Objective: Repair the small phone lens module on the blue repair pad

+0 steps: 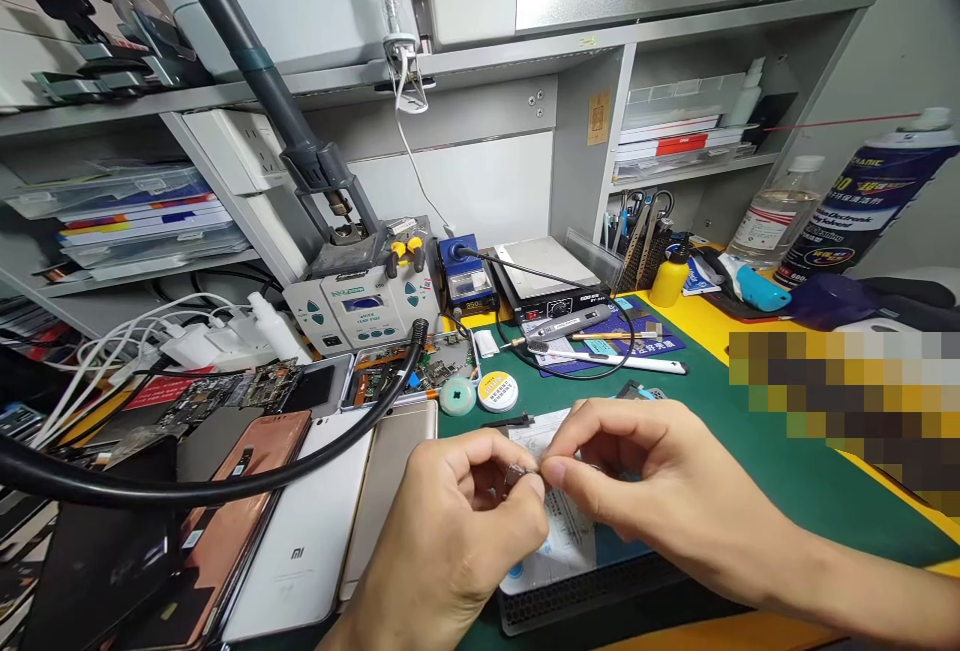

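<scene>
My left hand point(469, 521) pinches a small dark metallic part point(514, 475) between thumb and forefinger, with most of it hidden by the fingers. The thumb and fingertips of my right hand point(645, 466) are pressed together right at the part's right end; what lies between them is too small to make out. Both hands are above a pale printed sheet point(570, 528), which lies on a black stand with a perforated front edge point(577, 603). Behind the fingers is a small black piece point(510, 421) at the sheet's far edge.
Several phones, including a white one point(300, 541), lie to the left under a thick black hose point(247, 493). At the back are a grey rework station point(367, 306), round tins point(497, 392), a white-handled brush point(637, 365) and a yellow bottle point(668, 278). A spray can point(862, 201) stands right.
</scene>
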{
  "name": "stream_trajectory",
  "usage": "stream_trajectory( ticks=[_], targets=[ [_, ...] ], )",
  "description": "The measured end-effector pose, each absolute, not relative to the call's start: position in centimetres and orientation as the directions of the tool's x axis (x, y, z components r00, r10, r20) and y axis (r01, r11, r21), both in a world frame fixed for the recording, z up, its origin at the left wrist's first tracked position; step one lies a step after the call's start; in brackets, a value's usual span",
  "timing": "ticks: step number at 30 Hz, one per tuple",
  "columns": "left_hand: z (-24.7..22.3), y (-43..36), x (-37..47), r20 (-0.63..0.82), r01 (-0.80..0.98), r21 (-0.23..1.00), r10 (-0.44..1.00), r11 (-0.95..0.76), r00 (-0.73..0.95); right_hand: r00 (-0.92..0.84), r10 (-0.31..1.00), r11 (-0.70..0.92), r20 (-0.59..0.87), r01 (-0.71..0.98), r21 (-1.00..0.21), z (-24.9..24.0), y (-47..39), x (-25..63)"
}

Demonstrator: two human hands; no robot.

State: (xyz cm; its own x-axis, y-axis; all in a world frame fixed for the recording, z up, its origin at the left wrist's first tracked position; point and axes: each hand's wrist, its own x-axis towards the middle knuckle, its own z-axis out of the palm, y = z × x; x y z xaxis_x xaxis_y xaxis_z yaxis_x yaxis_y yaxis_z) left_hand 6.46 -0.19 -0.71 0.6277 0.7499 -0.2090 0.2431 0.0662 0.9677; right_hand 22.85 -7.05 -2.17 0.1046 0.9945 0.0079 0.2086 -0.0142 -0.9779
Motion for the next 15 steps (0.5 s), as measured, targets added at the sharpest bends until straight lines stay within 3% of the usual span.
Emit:
stream_trajectory(
  ticks=[5,11,15],
  targets=[
    [-0.7,-0.3,6.6,-0.248,0.225,0.965,0.727,0.132,0.64,0.056,0.996,-0.074,-0.07,0.057,-0.996,-2.1,-6.9,23.0],
    [-1.4,0.0,6.4,-0.294,0.248,0.953,0.721,0.174,0.627,0.047,0.996,-0.076,-0.075,0.007,-0.997,-2.0,-6.9,23.1],
    [-1.8,0.3,6.2,-0.25,0.175,0.968,0.676,0.179,0.694,0.037,0.997,-0.067,-0.067,-0.005,-0.998,-2.0,-6.9,23.1]
  ],
)
